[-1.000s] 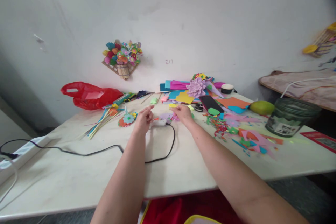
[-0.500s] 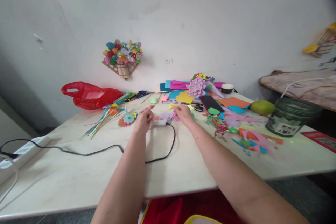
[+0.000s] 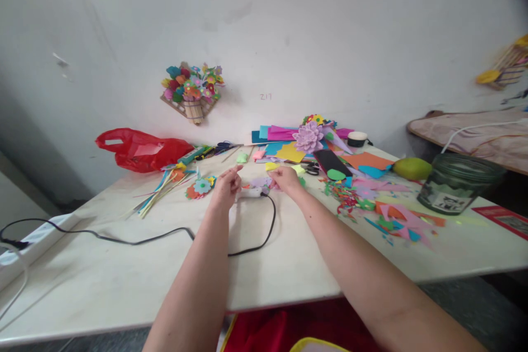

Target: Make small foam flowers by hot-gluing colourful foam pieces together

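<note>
My left hand is closed in a pinch at the middle of the table; whatever it holds is too small to make out. To its right lies a white corded tool, its black cord looping toward me. My right hand is also pinched, beside pale purple foam pieces and a yellow piece; its fingertips hide what they hold. Left of my left hand sit layered foam flowers in blue, orange and yellow.
A red bag and thin sticks lie left. Foam scraps, a phone, scissors and a green jar are right. A power strip lies at the left edge.
My right hand has shifted slightly left, closer to my left hand. The pink bit by its fingertips is now mostly hidden. My left hand stays almost still.
</note>
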`<action>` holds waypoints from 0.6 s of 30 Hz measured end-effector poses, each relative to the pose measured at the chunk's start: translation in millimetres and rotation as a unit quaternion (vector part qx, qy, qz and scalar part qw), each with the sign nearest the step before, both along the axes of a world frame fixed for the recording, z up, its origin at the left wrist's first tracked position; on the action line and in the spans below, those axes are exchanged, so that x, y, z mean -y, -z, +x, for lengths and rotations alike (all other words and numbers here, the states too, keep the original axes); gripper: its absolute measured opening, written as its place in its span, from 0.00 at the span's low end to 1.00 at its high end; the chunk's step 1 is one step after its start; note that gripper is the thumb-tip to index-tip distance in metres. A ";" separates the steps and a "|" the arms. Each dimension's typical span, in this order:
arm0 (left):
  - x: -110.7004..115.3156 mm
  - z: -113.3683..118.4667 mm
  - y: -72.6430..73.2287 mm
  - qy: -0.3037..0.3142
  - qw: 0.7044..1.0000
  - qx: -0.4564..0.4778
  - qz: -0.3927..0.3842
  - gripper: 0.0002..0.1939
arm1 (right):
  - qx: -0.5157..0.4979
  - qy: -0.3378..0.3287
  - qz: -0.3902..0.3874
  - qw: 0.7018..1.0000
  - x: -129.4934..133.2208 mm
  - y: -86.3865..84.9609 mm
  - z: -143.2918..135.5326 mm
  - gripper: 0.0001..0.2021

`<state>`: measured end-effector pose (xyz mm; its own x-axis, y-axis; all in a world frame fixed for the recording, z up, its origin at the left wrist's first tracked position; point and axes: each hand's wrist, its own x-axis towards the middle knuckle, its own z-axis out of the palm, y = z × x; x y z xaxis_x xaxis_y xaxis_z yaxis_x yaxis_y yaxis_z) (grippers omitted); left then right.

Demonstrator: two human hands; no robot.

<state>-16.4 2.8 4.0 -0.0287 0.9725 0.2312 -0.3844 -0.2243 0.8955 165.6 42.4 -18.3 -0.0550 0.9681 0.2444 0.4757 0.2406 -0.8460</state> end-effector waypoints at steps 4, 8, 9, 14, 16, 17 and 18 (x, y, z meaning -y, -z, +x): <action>0.5 1.2 -0.4 -0.010 1.000 -0.005 0.003 0.16 | 0.064 -0.008 -0.050 0.997 0.0 2.7 -2.0 0.09; 1.3 2.8 -2.1 -0.015 1.000 -0.007 -0.003 0.14 | 0.188 0.041 0.005 0.981 0.2 2.5 4.6 0.11; 1.4 2.9 -2.3 -0.015 1.000 -0.006 -0.004 0.13 | 0.217 0.051 0.019 0.975 0.9 1.9 6.3 0.12; 0.8 2.6 -1.9 -0.020 1.000 -0.006 -0.011 0.11 | 0.295 0.083 0.043 0.951 6.0 -1.9 8.7 0.14; 0.7 2.5 -1.6 -0.025 1.000 -0.007 -0.015 0.11 | 0.324 0.077 0.045 0.942 7.6 -3.0 7.7 0.13; 0.6 2.6 -1.5 -0.026 1.000 -0.008 -0.015 0.11 | 0.339 0.068 0.046 0.937 8.2 -3.5 7.3 0.12; 0.6 2.7 -1.5 -0.026 0.999 -0.010 -0.015 0.11 | 0.353 0.056 0.045 0.933 8.7 -3.8 6.9 0.11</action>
